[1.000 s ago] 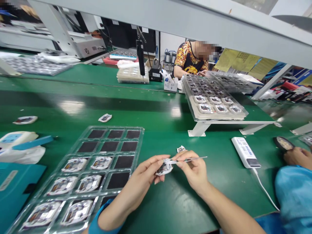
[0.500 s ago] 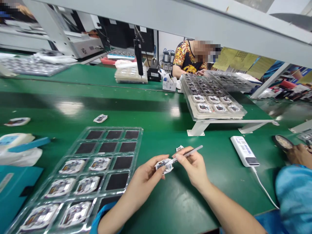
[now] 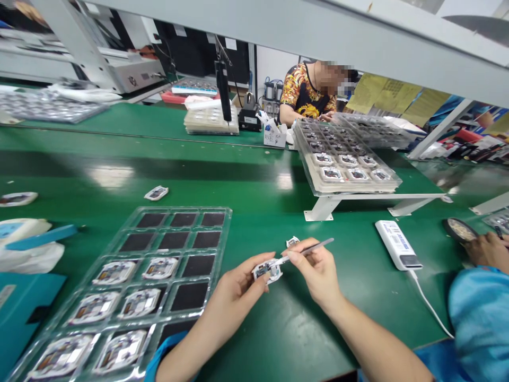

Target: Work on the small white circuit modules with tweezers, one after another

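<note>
Between the thumb and fingers of my left hand [image 3: 238,289] is a small white-framed electronic module [image 3: 267,271], tilted towards me. My right hand [image 3: 318,268] pinches a thin, flat grey stick tool [image 3: 320,244], its lower tip at the module's upper right edge. Whether the tip touches the module I cannot tell. Another white-framed part [image 3: 292,242] lies on the bench just behind my right fingers, partly hidden. Left of my hands is a clear plastic tray [image 3: 228,223], with similar modules in several pockets and dark pads showing in the others.
A white raised stand [image 3: 320,208] at the back right carries stacked trays [image 3: 350,183] of modules. A white corded device [image 3: 397,246] lies to the right, near a co-worker's hand [image 3: 489,249] and a round dish [image 3: 459,231]. Loose modules [image 3: 156,192] lie behind the tray. Another person sits opposite.
The tool's tip has drawn back slightly up and right from the module's middle towards its edge. My left hand keeps its grip on the module. The view has shifted slightly.
</note>
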Demonstrator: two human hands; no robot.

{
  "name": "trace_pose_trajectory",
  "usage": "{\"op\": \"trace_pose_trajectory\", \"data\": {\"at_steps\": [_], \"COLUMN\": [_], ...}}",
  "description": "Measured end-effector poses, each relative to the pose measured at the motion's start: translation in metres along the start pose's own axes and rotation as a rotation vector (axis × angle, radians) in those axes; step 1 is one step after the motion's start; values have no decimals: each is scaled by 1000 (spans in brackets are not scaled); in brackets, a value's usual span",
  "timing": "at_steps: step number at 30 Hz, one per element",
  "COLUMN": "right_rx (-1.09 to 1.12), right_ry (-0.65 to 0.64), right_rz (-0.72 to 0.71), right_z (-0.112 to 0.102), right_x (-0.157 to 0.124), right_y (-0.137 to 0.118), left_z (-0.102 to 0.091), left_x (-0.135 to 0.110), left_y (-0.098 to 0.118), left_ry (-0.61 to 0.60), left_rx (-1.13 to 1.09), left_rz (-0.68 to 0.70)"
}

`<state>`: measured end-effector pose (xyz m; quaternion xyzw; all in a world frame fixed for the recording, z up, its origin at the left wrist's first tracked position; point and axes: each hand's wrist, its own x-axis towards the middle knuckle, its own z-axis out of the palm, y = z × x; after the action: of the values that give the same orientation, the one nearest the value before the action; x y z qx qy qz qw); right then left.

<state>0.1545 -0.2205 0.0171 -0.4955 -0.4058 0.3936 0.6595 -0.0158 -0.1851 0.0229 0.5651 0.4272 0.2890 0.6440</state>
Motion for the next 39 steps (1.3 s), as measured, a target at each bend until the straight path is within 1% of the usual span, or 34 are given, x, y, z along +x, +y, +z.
{"op": "trace_pose_trajectory", "data": {"at_steps": [6,11,17,20,27,32,36,39], "right_rx": [-13,18,-34,-51,-71,-94,-118,-110], "right_ry": [-19,-35,-43,-38,-17,-66,-77,-49], "right_rz": [-18,-21,-51,-73,-114,-202,-253,-237], "right_z": [-1,-2,-2,-1,2,5,4,2], "right_x": [-1,-1,-2,-3,-8,-13,-13,-10], "right_y": [1,1,0,0,0,-1,-3,-2], "left_z": [0,2,0,2,9,10,9,6], "left_x": [-1,-1,-2,-2,0,3,3,2], "left_y": [5,9,9,10,2,-1,1,3], "left_ry": [8,20,32,50,114,125,103,71], "left_rx": [-2,-28,-25,-57,-96,-95,-135,-181], "left_rz": [-3,2,-19,-33,-1,18,-49,-106]}}
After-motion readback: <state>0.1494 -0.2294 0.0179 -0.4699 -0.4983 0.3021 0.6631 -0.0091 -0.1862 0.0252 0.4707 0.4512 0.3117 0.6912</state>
